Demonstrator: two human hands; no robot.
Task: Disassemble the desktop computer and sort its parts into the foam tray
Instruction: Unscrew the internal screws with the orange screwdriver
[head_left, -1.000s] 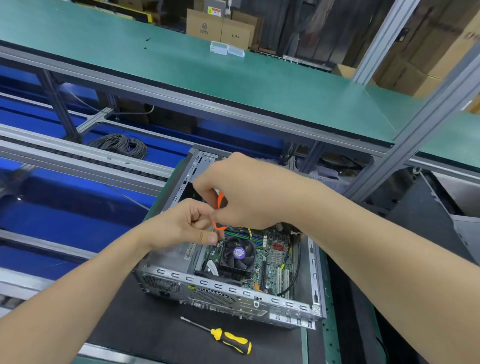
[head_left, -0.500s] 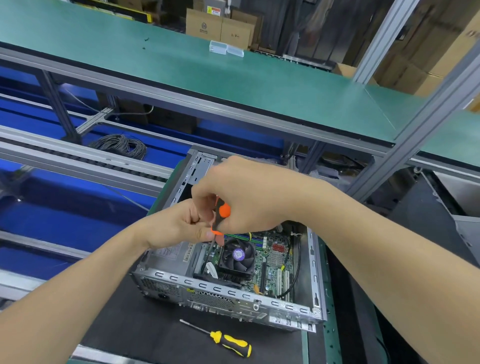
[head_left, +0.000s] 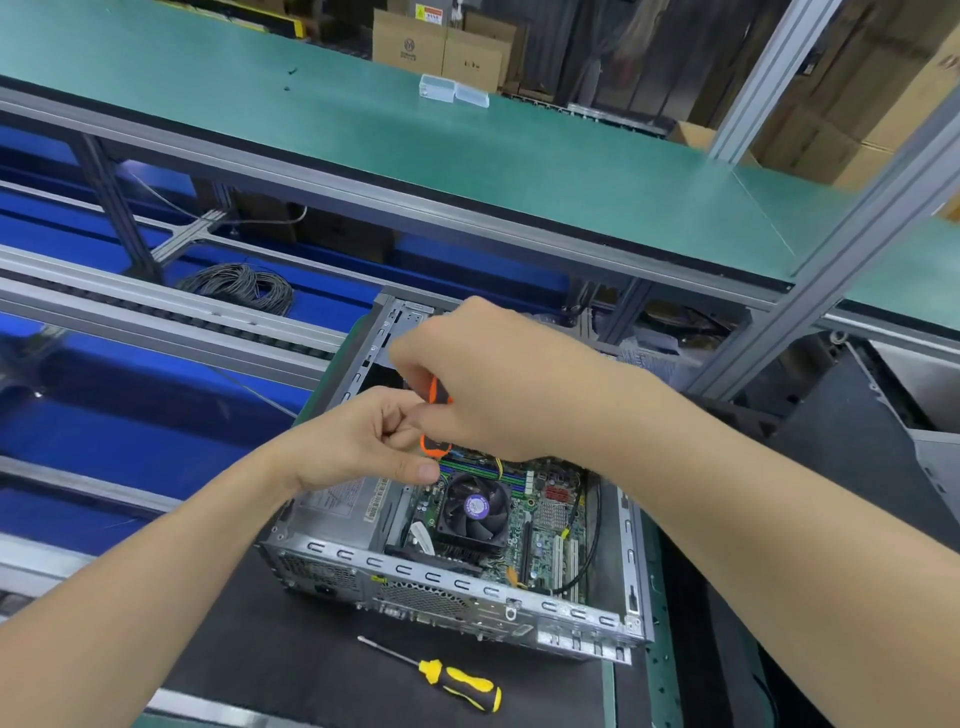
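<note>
An open desktop computer case (head_left: 457, 587) lies on its side on a black mat. Its motherboard (head_left: 550, 519), black CPU fan (head_left: 475, 512) and silver power supply (head_left: 337, 512) are exposed. Above the case's middle, my right hand (head_left: 509, 384) grips the handle of an orange-and-black screwdriver (head_left: 436, 415) that points down into the case. My left hand (head_left: 363, 441) is curled just left of it, fingers pinched near the screwdriver's lower handle. The screwdriver's tip and the far half of the case are hidden behind my hands.
A yellow-and-black screwdriver (head_left: 457, 686) lies on the black mat (head_left: 260, 670) in front of the case. A green shelf (head_left: 363, 135) with small clear boxes (head_left: 452, 91) spans above. Conveyor rails (head_left: 156, 312) and a cable coil (head_left: 239, 286) are at left. A grey panel (head_left: 930, 452) sits at right.
My right hand has turned on the orange screwdriver, so more of its black-and-orange handle shows. Both hands stay over the case's middle; the left hand has barely shifted.
</note>
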